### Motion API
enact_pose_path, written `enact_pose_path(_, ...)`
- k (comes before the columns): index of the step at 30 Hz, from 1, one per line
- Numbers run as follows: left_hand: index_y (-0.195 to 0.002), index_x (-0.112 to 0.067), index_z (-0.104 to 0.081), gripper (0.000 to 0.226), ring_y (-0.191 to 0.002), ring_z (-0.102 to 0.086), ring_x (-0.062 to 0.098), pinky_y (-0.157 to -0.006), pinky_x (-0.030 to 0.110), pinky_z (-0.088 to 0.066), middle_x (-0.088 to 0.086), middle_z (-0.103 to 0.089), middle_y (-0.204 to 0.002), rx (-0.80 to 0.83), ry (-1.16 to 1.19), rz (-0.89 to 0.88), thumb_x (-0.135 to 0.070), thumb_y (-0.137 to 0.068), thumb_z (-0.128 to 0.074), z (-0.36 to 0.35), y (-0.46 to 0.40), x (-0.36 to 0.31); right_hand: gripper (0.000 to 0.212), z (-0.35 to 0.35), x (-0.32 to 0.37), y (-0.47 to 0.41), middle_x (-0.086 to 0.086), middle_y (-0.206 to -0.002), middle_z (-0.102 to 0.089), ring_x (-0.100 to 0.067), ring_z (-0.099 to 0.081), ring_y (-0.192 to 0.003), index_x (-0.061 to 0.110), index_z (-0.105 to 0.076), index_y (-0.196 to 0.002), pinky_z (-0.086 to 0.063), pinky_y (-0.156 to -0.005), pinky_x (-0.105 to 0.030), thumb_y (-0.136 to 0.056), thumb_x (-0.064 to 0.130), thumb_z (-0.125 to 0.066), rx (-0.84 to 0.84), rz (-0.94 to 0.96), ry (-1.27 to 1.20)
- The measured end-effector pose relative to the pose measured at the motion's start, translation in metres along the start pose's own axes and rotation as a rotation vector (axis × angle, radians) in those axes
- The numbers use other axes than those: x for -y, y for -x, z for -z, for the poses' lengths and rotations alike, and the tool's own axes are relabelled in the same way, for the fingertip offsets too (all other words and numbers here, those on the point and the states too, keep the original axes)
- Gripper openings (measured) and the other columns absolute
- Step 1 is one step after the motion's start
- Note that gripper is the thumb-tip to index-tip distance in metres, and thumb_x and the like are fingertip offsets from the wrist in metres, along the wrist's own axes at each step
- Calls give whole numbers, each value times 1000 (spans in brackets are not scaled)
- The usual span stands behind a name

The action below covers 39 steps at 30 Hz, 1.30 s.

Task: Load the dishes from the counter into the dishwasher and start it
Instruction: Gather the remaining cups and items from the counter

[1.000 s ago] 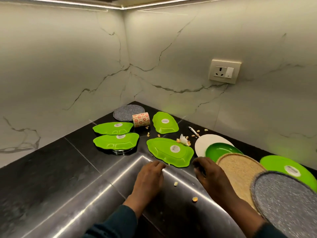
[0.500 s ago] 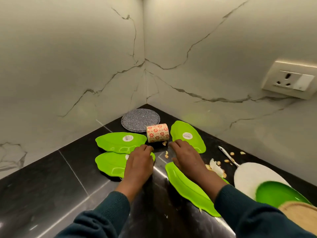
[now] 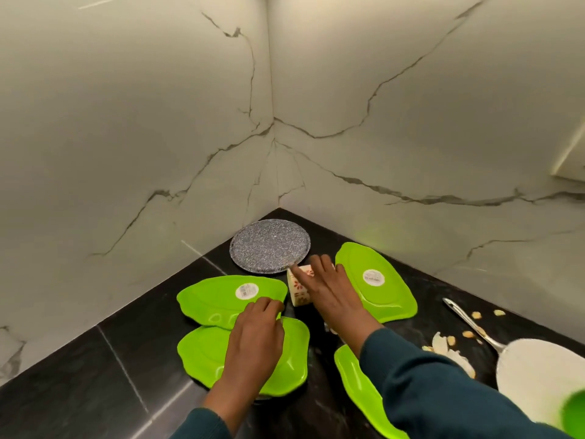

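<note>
Several green leaf-shaped plates lie upside down on the black counter (image 3: 95, 375). My left hand (image 3: 256, 340) lies over the nearer left plate (image 3: 202, 353), and its curled fingertips hook the right edge of the farther left plate (image 3: 215, 299). My right hand (image 3: 330, 294) stretches with straight fingers over a flower-patterned cup (image 3: 297, 291) lying on its side. Its fingertips reach the rim of a grey speckled round plate (image 3: 269, 245) in the corner. Another green plate (image 3: 376, 286) lies right of that hand, and one more green plate (image 3: 357, 384) lies under my right forearm.
A white plate (image 3: 538, 375) with a spoon handle (image 3: 465, 321) sticking out sits at the right, with a blurred green dish (image 3: 574, 413) on its near side. Food scraps (image 3: 443, 343) are scattered beside it. Marble walls close the corner behind the dishes.
Both hands moved from the sink edge deeper into the corner. The left hand went to the left green plates, and the right hand went over the cup to the grey plate.
</note>
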<state>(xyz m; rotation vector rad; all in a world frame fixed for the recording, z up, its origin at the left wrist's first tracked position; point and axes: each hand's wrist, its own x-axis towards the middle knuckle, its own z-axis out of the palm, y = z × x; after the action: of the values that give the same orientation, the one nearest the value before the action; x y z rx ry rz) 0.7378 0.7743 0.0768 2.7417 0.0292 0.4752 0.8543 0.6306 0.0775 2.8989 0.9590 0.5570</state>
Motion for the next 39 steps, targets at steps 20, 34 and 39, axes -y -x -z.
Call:
enact_pose_path(20,-95,-16,-64,25,-82,-58,28,-69,39,-47,3,-62,-95,-25,164,-520,-11,-74,-53,-8,113,-249,91,148,-98,313,-2,-121,-47,-22,-52,-107,28,-29,-143,-52,-82,-38,-67,39,-79,-542,-623,-485)
enact_pose_path(34,-111,-19,-56,33,-95,-55,24,-79,34,-45,2,-58,-109,218,398,-1320,-23,-80,-46,17,399,-543,92,345,-85,746,-4,-133,-44,-17,-50,-119,17,-30,-139,-48,-92,-27,-68,43,-82,-886,-1215,-32)
enact_pose_path(39,-114,-17,-56,38,-96,-59,23,-77,35,-52,3,-59,-114,324,449,-1649,-11,-77,-56,8,505,-603,97,375,-38,866,-6,-138,-41,-18,-45,-124,14,-27,-141,-41,-98,-20,-67,38,-85,-924,-1419,120)
